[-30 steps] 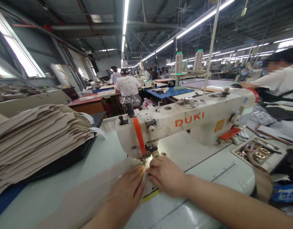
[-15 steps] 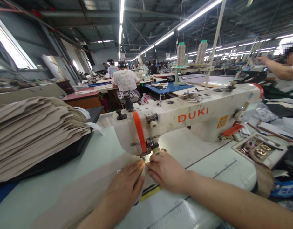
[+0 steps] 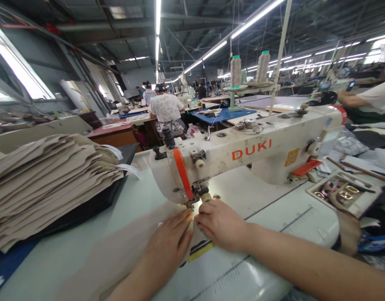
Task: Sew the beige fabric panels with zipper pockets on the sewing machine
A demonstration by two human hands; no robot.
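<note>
Okay, the beige fabric panel (image 3: 117, 255) lies flat on the counter (image 3: 258, 196), running under both hands up to the presser foot (image 3: 190, 204) of the DUKI sewing machine (image 3: 252, 150). My left hand (image 3: 170, 246) presses it open-fingered; my right hand (image 3: 222, 225) curls on its edge just beside the foot, though whether that's a pinch, I can't tell. To the left, a stack of cut beige panels (image 3: 45, 179) sits close to the fabric. To the right, there's open counter, with a tray of metal buckles (image 3: 344, 194) well apart, near the edge.
</note>
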